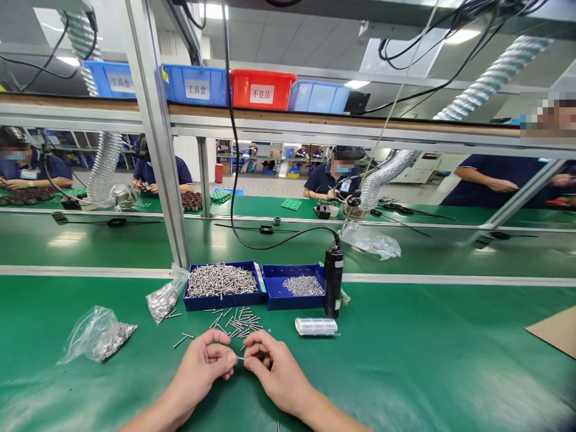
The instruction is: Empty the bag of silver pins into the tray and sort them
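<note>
Green bench [427, 354]: loose screws [242, 329] before blue trays [294, 302], black driver [333, 282] beside.

My left hand [202, 365], one: bare, rounded fingertips, nearside of blue screw tray [225, 302]. My right hand [279, 373], one: bare, matching, nearside and rightward of same tray. Forearms [326, 413], two: bare, wider than wrists.

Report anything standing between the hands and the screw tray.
Loose screws lie scattered on the bench between the screw tray and the left hand and right hand. They lie low, so they would probably hardly hinder a reach.
</note>
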Motion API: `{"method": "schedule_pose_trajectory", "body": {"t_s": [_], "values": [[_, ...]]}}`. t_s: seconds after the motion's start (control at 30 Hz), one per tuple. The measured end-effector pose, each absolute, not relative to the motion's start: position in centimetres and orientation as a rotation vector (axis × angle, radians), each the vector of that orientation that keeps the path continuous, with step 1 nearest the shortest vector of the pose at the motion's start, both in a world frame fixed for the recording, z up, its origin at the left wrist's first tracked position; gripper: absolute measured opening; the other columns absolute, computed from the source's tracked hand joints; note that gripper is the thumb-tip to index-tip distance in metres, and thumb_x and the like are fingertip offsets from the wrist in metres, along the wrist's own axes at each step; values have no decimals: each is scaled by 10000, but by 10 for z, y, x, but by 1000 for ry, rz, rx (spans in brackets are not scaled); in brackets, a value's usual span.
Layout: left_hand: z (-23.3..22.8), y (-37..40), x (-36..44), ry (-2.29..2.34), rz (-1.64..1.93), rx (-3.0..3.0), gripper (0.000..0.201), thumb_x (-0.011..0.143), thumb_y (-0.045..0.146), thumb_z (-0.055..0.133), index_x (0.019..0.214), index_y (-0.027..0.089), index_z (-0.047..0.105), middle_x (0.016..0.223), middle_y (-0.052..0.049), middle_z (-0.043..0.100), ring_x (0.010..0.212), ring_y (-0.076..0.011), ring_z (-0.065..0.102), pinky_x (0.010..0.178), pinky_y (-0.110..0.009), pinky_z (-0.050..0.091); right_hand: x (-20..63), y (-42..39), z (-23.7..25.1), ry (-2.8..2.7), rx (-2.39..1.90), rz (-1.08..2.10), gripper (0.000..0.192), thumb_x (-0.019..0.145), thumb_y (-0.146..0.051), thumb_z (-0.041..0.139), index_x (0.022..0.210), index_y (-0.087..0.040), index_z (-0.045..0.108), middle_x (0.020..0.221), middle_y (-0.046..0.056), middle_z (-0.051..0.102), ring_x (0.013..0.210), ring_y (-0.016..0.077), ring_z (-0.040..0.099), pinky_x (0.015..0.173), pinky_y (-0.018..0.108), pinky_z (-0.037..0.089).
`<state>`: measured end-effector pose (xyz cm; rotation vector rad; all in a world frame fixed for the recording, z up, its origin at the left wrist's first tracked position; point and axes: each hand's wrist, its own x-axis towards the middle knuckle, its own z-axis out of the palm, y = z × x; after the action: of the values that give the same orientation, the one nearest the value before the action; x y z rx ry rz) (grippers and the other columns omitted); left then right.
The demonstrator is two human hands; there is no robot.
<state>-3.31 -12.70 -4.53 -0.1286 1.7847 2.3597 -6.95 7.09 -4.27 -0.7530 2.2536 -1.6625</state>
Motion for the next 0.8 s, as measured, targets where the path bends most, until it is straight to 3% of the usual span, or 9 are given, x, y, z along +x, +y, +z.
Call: {"method": "schedule_pose_trajectory", "body": {"t_s": [0.2, 0.4, 0.57, 0.67, 0.73, 0.8], "values": [[-40, -127, -33, 1772, 2340, -129, 545, 644, 421, 908, 949, 174, 529, 635, 19, 658, 583, -105, 562, 591, -223, 424, -71, 72, -39, 2253, -780, -1636, 160, 884, -205, 620, 1044, -210, 622, 831, -3, 707, 713, 130, 606, 590, 211, 413], [-43, -128, -30, 1694, 2341, -100, 551, 643, 410, 915, 973, 175, 542, 638, 10, 657, 601, -124, 586, 601, -234, 431, -71, 70, -46, 2107, -715, -1712, 310, 794, -234, 738, 1094, -206, 661, 842, 2, 729, 708, 135, 655, 600, 208, 462], [-45, -131, -30, 1713, 2353, -113, 547, 647, 413, 914, 981, 170, 555, 639, 16, 650, 603, -119, 585, 590, -221, 426, -77, 67, -53, 1857, -513, -1973, 458, 734, -439, 814, 1067, -159, 673, 826, 28, 675, 642, 156, 657, 470, 211, 476], [-45, -134, -33, 1741, 2405, -193, 550, 635, 412, 922, 979, 166, 570, 646, 17, 656, 610, -116, 591, 598, -213, 440, -85, 74, -48, 1865, -491, -2052, 490, 776, -541, 762, 1031, -131, 674, 807, 56, 673, 655, 177, 660, 459, 225, 476], [-45, -135, -34, 1762, 2434, -277, 550, 628, 407, 926, 980, 164, 580, 655, 15, 665, 615, -114, 597, 614, -214, 460, -90, 84, -41, 2055, -594, -1946, 401, 873, -526, 667, 993, -144, 686, 820, 68, 686, 694, 184, 662, 514, 249, 494], [-45, -136, -34, 1762, 2450, -345, 558, 616, 403, 934, 982, 160, 589, 665, 8, 677, 619, -116, 606, 628, -220, 481, -92, 93, -34, 2339, -875, -1644, 283, 951, -429, 583, 958, -179, 715, 845, 62, 703, 748, 185, 658, 632, 284, 512]]}}
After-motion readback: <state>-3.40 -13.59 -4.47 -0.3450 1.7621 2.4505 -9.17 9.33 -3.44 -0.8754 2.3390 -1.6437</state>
